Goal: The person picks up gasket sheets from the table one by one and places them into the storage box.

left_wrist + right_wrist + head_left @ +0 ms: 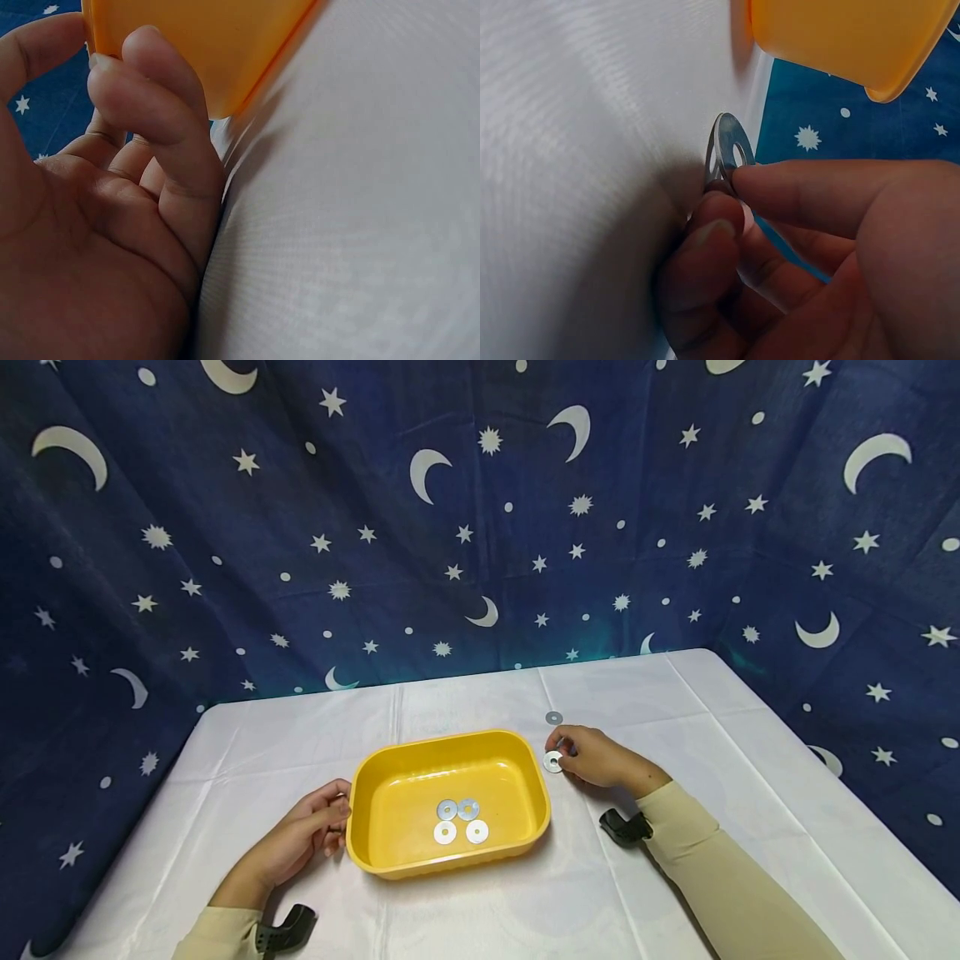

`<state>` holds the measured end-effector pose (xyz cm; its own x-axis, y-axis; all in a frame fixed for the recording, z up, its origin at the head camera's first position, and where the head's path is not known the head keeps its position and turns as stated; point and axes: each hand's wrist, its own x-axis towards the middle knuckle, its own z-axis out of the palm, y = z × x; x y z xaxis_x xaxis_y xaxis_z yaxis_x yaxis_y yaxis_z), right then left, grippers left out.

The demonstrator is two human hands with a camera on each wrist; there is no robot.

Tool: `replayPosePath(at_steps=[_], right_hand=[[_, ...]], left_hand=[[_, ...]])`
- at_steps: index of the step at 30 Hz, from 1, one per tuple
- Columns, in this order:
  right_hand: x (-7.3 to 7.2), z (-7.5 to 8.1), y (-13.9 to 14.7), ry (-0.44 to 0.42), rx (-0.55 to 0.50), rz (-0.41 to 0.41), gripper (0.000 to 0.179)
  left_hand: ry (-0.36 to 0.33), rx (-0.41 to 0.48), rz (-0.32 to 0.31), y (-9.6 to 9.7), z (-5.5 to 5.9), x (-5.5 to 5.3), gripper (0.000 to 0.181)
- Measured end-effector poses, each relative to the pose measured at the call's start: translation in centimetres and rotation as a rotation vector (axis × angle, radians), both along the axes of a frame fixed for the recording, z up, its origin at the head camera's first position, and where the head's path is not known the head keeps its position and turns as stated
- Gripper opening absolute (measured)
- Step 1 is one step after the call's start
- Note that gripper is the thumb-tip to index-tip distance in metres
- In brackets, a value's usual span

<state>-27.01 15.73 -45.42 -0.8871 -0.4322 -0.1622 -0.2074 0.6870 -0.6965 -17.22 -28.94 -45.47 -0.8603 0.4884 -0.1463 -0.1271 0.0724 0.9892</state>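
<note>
My left hand (303,827) holds the left end of a yellow plastic tray (450,862), its fingertips at the rim and outer wall. In the left wrist view the curled fingers (150,105) lie close against the tray wall (202,45). Inside the tray lie several flat metal washers (446,832), grouped near the middle. To the right of the tray, my right hand (597,757) pinches a washer (724,139) between thumb and fingertips, tilted up close over the cloth. A second thin ring edge shows right behind it in the right wrist view.
Another washer (554,717) lies flat on the white tablecloth (645,710), beyond my right hand. A dark blue curtain (510,552) with moons and stars stands behind the table and at both sides. Each wrist wears a black strap (626,828).
</note>
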Motion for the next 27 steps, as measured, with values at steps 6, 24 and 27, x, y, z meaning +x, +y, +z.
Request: replayPosePath(at_steps=[6,24,27], right_hand=[[0.0,0.2,0.0,0.022,0.008,0.022,0.018],[0.7,1.5,-0.4,0.092,-0.033,-0.055,0.018],[0.8,1.9,-0.4,0.124,-0.033,-0.068,0.018]], left_hand=[[-0.001,-0.011,0.008,0.0,0.0,0.0,0.013],[0.011,-0.094,0.056,0.5,0.0,0.0,0.022],[0.024,-0.103,0.061,0.5,0.0,0.1,0.026]])
